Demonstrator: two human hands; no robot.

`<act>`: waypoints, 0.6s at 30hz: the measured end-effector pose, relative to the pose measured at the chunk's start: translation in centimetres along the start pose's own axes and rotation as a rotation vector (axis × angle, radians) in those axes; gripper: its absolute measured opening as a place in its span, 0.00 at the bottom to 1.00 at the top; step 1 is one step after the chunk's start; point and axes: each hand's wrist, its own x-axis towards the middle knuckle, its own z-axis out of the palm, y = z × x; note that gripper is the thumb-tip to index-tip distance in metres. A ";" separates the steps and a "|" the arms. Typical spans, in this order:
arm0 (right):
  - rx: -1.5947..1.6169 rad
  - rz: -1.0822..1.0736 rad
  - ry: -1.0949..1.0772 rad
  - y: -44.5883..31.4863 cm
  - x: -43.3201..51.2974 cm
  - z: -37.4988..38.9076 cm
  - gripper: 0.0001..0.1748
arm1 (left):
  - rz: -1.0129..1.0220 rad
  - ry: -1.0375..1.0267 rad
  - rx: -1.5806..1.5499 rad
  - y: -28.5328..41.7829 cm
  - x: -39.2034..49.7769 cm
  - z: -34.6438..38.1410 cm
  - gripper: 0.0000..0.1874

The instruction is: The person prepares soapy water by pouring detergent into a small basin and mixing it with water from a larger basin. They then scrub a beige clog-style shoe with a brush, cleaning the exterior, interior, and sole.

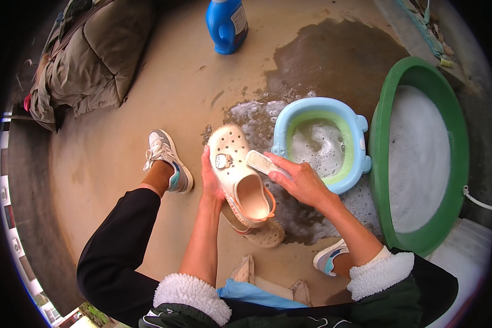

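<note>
My left hand grips a cream foam clog by its left side. The clog has vent holes, a small character charm and an orange-trimmed heel strap. In my right hand is a small white scrubbing brush, its tip beside the clog's upper right edge; whether they touch I cannot tell. Below the held clog, a second clog rests on the floor, partly hidden. Right of the brush stands a light-blue and green basin holding sudsy water.
A large green tub of foamy water stands at the right, near a white hose. Suds and a wet patch spread over the floor. A blue detergent bottle stands at the top. Brown quilted fabric hangs upper left.
</note>
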 end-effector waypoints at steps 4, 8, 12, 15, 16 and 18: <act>-0.090 -0.059 -0.058 -1.8 1.6 1.4 0.27 | -0.092 0.065 0.100 -0.9 -0.2 0.9 0.36; -0.194 -0.047 -0.172 -2.5 0.5 0.0 0.27 | -0.114 -0.087 0.044 -0.2 -0.5 1.1 0.36; -0.286 0.115 -0.099 -1.3 -0.4 -2.2 0.27 | -0.043 0.040 0.132 -0.2 -0.2 1.2 0.34; -0.317 0.088 0.008 -0.2 0.2 -1.9 0.26 | -0.042 0.010 0.117 -0.4 0.1 0.9 0.35; -0.308 0.105 0.023 -0.1 0.3 -1.3 0.26 | -0.035 0.018 0.126 -0.5 0.1 0.9 0.35; -0.153 0.104 0.095 -0.1 0.2 0.5 0.26 | 0.023 0.079 0.142 -0.2 0.1 0.6 0.37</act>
